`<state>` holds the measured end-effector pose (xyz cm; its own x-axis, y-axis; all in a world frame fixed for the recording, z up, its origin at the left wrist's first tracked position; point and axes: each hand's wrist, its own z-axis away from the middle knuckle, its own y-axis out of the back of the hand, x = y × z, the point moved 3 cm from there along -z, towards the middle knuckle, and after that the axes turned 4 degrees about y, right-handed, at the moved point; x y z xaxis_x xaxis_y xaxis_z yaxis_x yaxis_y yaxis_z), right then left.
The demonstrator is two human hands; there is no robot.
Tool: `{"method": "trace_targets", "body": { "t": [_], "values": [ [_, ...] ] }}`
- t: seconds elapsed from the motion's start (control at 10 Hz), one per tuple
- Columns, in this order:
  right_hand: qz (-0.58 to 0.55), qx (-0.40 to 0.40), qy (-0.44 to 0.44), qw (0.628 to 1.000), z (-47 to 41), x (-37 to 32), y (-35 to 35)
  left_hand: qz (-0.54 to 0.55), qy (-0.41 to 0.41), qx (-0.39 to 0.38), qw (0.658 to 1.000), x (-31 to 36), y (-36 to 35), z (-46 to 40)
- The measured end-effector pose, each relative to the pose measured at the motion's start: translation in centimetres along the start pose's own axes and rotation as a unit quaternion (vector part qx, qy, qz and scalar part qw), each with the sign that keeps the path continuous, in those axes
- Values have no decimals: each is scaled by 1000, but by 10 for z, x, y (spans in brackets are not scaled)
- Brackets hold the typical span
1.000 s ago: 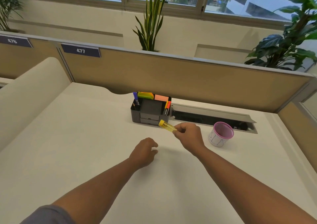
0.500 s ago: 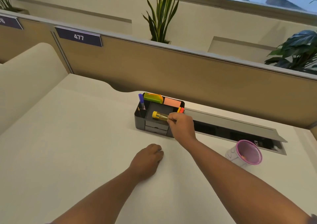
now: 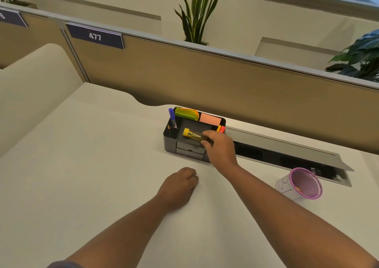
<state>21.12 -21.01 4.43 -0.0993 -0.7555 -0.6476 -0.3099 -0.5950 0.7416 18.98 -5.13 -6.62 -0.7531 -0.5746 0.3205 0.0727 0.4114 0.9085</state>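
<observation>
A black desk organizer (image 3: 171,142) stands at the back of the white desk (image 3: 92,165). My right hand (image 3: 220,147) pinches one end of a clear yellow tube with a yellow cap (image 3: 192,134), holding it on its side low over the organizer's wide middle tray. A blue pen (image 3: 171,117), green and pink sticky notes (image 3: 210,118) and orange markers (image 3: 221,128) fill the other compartments. My left hand (image 3: 178,187) rests on the desk in front, fingers loosely curled and holding nothing.
A pink mesh cup (image 3: 303,183) stands at the right. Behind it runs an open cable trough (image 3: 287,157) with a raised grey lid. A tan partition (image 3: 205,77) closes off the desk's back edge, with plants beyond it.
My right hand carried the yellow tube from in front of the organizer to over its middle tray and lowered it. My left hand stayed on the desk. The camera tilted down.
</observation>
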Motion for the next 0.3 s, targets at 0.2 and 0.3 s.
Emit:
{"method": "trace_targets", "body": {
  "t": [0.2, 0.3],
  "values": [
    [-4, 6, -1, 1000, 10, 2, 7, -7, 17, -47, 999, 2, 4, -1],
    [-5, 17, -5, 1000, 23, 4, 13, -15, 21, -56, 998, 4, 10, -3]
  ]
}}
